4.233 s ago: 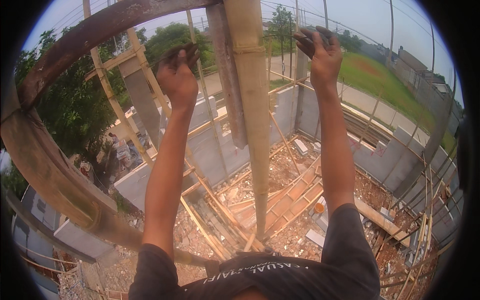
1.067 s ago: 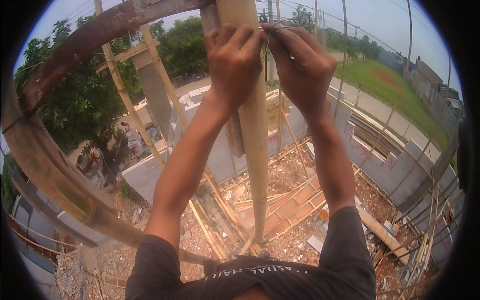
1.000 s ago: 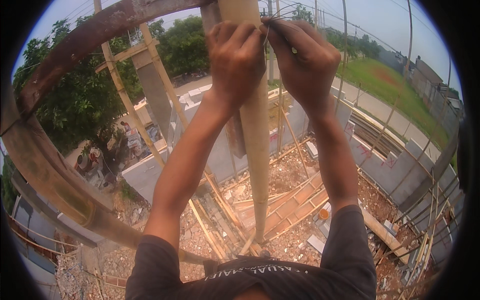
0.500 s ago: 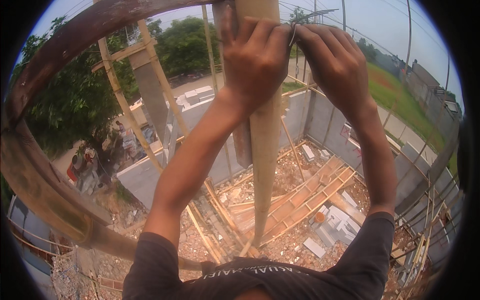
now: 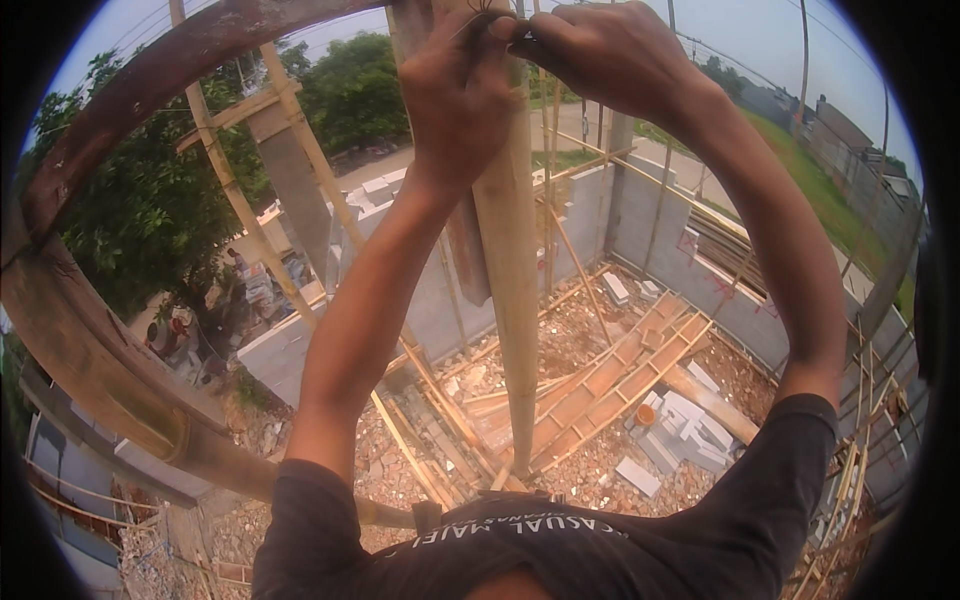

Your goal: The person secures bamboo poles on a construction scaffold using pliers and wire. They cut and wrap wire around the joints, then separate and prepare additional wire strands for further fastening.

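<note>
An upright bamboo pole (image 5: 513,300) rises in front of me, with a wooden board (image 5: 467,255) just behind its left side. Against the upper pole is my left hand (image 5: 462,95), closed, its thumb and fingers pinching dark thin wire (image 5: 484,6) at the top edge of the view. From the right reaches my right hand (image 5: 620,50), also closed, its fingertips meeting the left thumb at the wire. The fingers cover most of the wire, and how it runs round the pole is hidden.
A dark curved beam (image 5: 150,75) crosses the upper left; a thick bamboo pole (image 5: 140,395) runs beside me at left. Far below, wooden formwork panels (image 5: 610,390), pale blocks (image 5: 685,430) and an orange bucket (image 5: 645,413) lie on rubble inside grey block walls (image 5: 660,205).
Both hands have shifted up and left in view and come together at the wire. My right elbow has swung outward, and the wire ends that stuck out rightward no longer show there.
</note>
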`<state>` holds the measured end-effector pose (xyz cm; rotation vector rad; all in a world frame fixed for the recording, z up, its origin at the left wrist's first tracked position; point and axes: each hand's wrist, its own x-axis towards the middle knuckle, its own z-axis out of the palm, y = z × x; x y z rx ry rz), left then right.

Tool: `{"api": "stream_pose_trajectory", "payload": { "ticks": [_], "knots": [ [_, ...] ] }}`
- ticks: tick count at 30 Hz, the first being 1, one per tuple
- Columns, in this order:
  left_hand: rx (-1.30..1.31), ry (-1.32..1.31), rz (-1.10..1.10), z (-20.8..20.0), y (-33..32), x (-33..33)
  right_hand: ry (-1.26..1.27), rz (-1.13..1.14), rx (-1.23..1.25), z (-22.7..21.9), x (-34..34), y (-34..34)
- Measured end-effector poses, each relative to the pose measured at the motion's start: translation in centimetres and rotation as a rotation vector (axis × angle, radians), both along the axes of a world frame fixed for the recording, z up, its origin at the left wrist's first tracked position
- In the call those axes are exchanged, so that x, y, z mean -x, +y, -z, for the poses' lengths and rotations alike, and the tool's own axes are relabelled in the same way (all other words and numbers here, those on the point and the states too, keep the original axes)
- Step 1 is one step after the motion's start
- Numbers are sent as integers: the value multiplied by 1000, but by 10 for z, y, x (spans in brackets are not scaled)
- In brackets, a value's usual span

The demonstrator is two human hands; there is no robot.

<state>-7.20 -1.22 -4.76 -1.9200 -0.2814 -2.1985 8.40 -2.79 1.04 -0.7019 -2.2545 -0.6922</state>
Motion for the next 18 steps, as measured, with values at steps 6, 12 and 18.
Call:
{"api": "stream_pose_trajectory", "payload": {
  "ticks": [6,12,18],
  "knots": [
    [51,-166,236,9,5,-1,-13,-20,-11,6,-2,7],
    [51,-68,209,-3,4,17,-127,-46,-112,4,-18,34],
    [118,-3,117,-14,-5,26,-94,-150,-304,10,-26,87]
  ]
}}
